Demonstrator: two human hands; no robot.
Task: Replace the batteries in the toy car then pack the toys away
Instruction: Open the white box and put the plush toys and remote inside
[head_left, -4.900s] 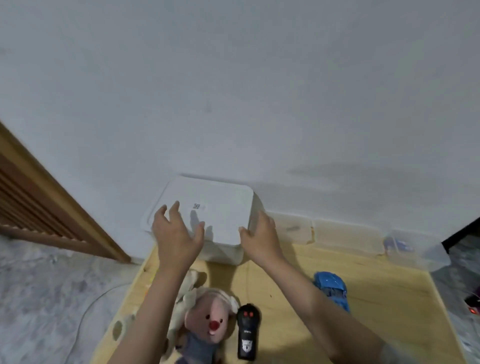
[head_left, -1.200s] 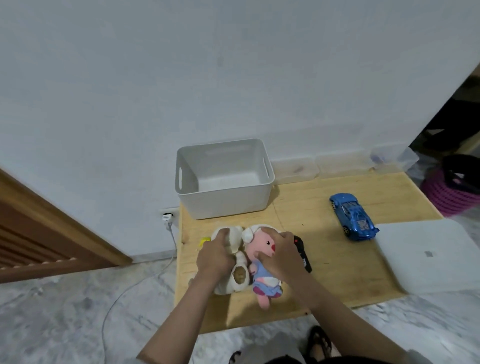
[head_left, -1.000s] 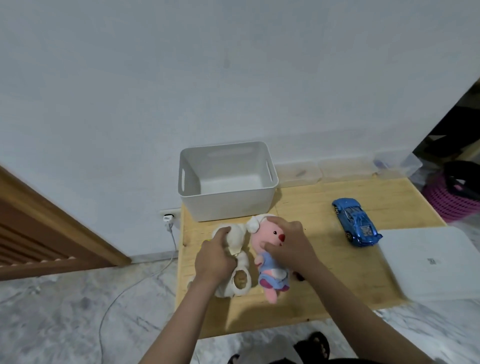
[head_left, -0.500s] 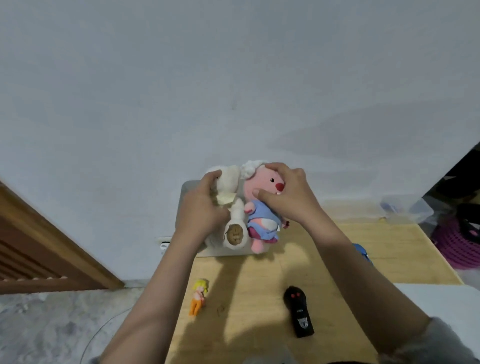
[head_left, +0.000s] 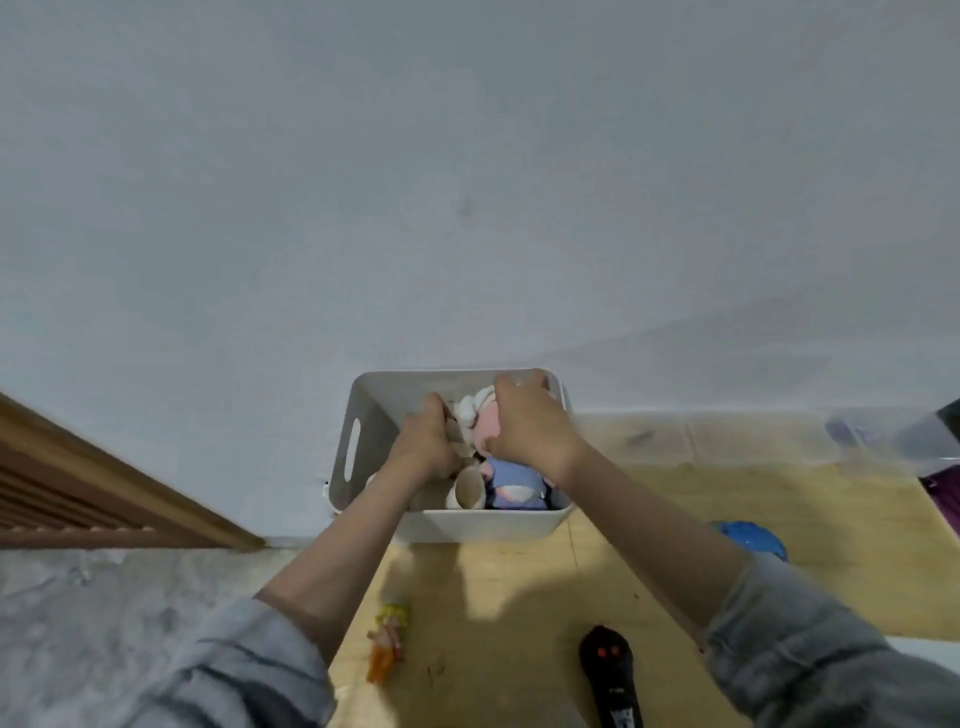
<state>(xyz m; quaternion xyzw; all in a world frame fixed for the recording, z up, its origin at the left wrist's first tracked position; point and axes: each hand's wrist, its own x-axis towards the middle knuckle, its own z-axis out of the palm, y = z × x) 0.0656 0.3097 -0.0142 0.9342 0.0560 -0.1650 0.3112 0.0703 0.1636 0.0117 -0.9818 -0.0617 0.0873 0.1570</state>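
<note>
Two plush toys (head_left: 498, 467) inside white bin (head_left: 363, 410), under both hands' grip.

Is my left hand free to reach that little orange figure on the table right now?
Probably not yet: the left hand is down in the white bin, gripping the cream plush. The path to the orange figure looks open otherwise.
</note>
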